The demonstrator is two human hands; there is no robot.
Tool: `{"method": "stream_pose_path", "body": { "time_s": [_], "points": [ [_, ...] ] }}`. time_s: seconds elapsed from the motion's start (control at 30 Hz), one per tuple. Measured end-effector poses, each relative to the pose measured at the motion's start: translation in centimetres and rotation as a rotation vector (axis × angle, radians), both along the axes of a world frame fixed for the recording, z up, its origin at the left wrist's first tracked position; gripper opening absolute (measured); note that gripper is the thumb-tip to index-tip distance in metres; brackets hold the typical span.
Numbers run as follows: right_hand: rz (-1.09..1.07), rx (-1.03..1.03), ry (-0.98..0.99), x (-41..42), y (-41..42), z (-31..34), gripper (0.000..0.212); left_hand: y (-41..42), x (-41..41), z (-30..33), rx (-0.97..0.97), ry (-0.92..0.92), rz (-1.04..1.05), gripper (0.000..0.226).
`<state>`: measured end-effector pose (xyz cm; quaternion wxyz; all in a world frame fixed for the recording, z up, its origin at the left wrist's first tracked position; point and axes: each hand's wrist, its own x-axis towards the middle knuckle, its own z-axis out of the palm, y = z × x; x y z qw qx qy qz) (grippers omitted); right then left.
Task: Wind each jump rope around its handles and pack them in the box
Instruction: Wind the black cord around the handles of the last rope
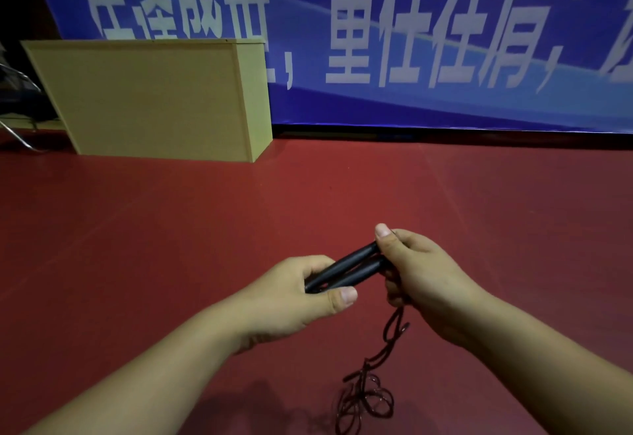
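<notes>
We are holding the two black handles (346, 272) side by side over the red floor (171, 229), well in front of the tan box (150, 99). Our left hand (294, 301) is gripping their lower ends, fingers curled round from above and the thumb (337, 297) pressing along the underside. Our right hand (414, 273) is closing over the upper ends, its thumb (385, 237) lying across the top of the pair and the other fingers wrapping beneath.

The dark rope (373, 383) is hanging down from under our right hand and gathering in loose, tangled loops on the floor near the bottom edge of the view. We cannot tell whether any turn is lying round the handles, since both palms are covering the ends.

The box is standing upright at the far left of the floor, its broad face turned to us, against a blue banner (445, 40) with large white characters. A metal chair leg (17, 136) is showing at the far left edge.
</notes>
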<state>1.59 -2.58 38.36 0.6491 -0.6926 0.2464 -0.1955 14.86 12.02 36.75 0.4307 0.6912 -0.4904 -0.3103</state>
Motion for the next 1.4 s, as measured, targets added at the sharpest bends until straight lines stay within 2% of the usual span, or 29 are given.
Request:
{"method": "stream_pose_path", "body": {
  "time_s": [0.1,0.23,0.33,0.4,0.47,0.57,0.9,1.03,1.17,1.33,1.4],
  "points": [
    [0.025,-0.061,0.031,0.1,-0.2,0.1,0.034,0.0,0.0,-0.4,0.030,0.077,-0.012,0.036],
    [-0.007,-0.070,0.029,0.1,-0.1,0.0,0.035,-0.3,-0.2,-0.7,0.030,0.053,0.009,0.032],
    [-0.017,-0.017,0.029,0.3,-0.2,-0.2,0.035,-0.6,-0.7,-0.7,0.028,0.036,0.017,0.052],
    [-0.013,0.018,0.034,0.5,-0.3,-0.2,0.034,-0.8,-1.0,-0.8,0.033,0.010,0.032,0.045],
    [0.006,0.052,0.043,0.6,-0.4,-0.2,0.034,-0.8,-1.1,-0.9,0.030,0.010,0.035,0.029],
    [0.042,0.060,0.072,0.7,-0.7,-0.3,0.033,-1.0,-1.1,-1.1,0.054,0.127,0.061,0.012],
    [0.070,-0.013,0.117,1.4,-1.1,-1.0,0.034,-0.6,-0.9,-1.1,0.152,0.416,0.100,0.027],
    [0.061,-0.107,0.113,1.9,-0.8,-1.5,0.037,-0.5,-0.9,-1.3,0.182,0.427,0.116,0.029],
    [0.061,-0.152,0.107,2.0,-0.7,-1.6,0.039,-0.6,-0.8,-1.5,0.204,0.327,0.098,0.034],
    [0.036,0.030,0.083,1.9,-1.9,-0.7,0.051,-0.4,-0.3,-1.6,0.166,0.203,0.152,0.027],
    [0.094,0.021,0.112,1.3,-3.0,-0.5,0.048,-0.2,0.2,-1.5,0.162,0.192,0.191,0.026]
  ]
}}
